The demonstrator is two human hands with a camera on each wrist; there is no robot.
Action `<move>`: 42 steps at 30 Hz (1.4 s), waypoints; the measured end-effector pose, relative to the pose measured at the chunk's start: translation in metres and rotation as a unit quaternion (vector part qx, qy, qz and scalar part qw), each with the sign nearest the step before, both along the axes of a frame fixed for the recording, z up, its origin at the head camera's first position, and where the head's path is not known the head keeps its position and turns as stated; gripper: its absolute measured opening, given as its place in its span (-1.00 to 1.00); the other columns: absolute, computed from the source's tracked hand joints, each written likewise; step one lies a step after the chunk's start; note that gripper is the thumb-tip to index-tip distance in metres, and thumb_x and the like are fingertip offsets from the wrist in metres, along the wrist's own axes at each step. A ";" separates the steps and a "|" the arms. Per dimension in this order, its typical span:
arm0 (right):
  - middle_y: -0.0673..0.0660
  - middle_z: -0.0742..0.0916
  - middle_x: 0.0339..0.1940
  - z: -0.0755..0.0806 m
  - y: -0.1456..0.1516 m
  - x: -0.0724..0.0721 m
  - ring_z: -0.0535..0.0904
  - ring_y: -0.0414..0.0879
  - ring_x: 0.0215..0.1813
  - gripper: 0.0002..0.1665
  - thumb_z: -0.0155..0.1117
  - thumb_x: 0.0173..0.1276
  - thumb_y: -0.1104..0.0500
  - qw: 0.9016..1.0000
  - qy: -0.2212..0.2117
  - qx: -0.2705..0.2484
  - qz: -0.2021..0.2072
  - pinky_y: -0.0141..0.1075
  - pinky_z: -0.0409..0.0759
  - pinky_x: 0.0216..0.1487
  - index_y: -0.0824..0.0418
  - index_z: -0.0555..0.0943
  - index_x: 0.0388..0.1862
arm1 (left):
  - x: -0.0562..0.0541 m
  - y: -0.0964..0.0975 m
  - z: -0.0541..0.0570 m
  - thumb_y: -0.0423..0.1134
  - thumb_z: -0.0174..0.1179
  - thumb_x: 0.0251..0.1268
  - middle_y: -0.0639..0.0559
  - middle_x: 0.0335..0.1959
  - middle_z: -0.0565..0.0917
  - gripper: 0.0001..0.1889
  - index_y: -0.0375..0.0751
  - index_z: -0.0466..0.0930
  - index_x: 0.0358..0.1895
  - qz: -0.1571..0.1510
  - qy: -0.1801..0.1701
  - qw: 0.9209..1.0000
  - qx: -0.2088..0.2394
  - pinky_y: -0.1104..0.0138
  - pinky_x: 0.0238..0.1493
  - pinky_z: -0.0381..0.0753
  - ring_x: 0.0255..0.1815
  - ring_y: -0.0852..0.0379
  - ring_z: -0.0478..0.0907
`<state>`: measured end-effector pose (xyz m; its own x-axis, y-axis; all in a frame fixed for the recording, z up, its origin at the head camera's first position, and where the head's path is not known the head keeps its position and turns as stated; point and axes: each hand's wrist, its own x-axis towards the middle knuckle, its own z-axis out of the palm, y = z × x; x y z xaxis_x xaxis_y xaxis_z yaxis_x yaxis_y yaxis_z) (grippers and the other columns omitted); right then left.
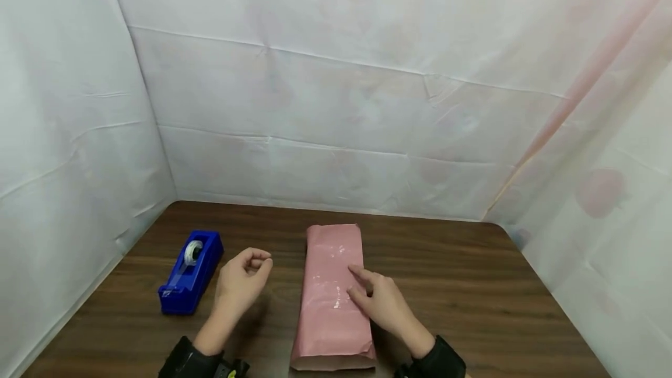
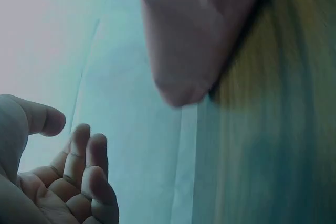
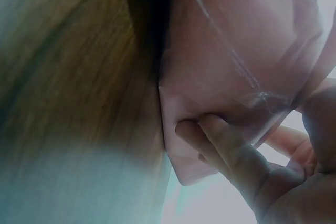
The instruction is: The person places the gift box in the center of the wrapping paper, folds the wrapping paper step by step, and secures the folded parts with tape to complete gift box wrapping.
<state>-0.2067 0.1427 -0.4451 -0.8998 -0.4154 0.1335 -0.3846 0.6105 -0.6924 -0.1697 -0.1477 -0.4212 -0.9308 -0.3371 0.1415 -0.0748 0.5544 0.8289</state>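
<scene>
A long parcel in pink paper (image 1: 331, 325) lies on the table, with glossy clear patches like tape along its top. My right hand (image 1: 385, 306) rests on its right edge, index finger and thumb spread on the top face. In the right wrist view, other fingers (image 3: 226, 148) press against the parcel's side. To the left of the parcel, my left hand (image 1: 242, 282) hovers with loosely bent fingers and holds nothing. The left wrist view shows a gap between its thumb and fingers (image 2: 81, 156). A blue tape dispenser (image 1: 191, 273) with a clear roll stands left of that hand.
The dark wood-grain table (image 1: 472, 284) has rounded far corners. Pale sheeting (image 1: 336, 104) hangs behind it and along both sides. Black bands (image 1: 438, 360) are worn on both wrists.
</scene>
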 end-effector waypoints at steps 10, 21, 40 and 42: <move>0.09 0.73 -0.38 -0.003 -0.005 -0.006 0.58 -0.31 -0.55 -0.42 0.22 0.38 -0.09 1.000 -0.027 -0.008 0.014 -0.42 0.46 -0.58 0.00 0.45 0.34 | 0.031 -0.070 -0.008 0.03 0.17 0.26 0.05 -0.25 0.71 -0.82 0.12 0.69 -0.21 0.112 -0.013 0.989 -0.100 0.35 -0.47 0.41 -0.42 0.20 0.57; 0.25 0.64 0.12 -0.005 0.002 -0.006 0.69 -0.16 -0.19 -0.44 0.20 0.38 -0.11 0.999 -0.030 -0.003 0.019 -0.39 0.54 -0.41 -0.06 0.41 0.32 | 0.052 -0.118 -0.018 0.12 0.07 0.31 -0.28 0.15 0.54 -0.52 -0.10 0.56 0.15 0.152 -0.099 0.977 -0.112 -0.07 -0.17 0.46 0.08 -0.34 0.48; 0.19 0.62 0.15 -0.004 0.004 -0.003 0.61 -0.22 -0.27 -0.43 0.15 0.41 -0.12 0.999 -0.029 0.012 0.023 -0.36 0.50 -0.35 -0.06 0.36 0.35 | 0.051 -0.137 -0.025 0.09 0.06 0.32 -0.01 -0.27 0.47 -0.59 -0.15 0.63 -0.04 0.126 -0.123 0.979 -0.105 0.26 -0.33 0.29 -0.28 0.00 0.39; 0.18 0.62 0.15 -0.004 0.004 -0.003 0.60 -0.22 -0.27 -0.43 0.15 0.42 -0.12 0.999 -0.027 0.012 0.023 -0.36 0.49 -0.35 -0.06 0.35 0.35 | 0.050 -0.137 -0.024 0.08 0.08 0.32 0.02 -0.32 0.42 -0.59 -0.18 0.63 -0.04 0.128 -0.122 0.980 -0.095 0.29 -0.34 0.28 -0.29 0.04 0.37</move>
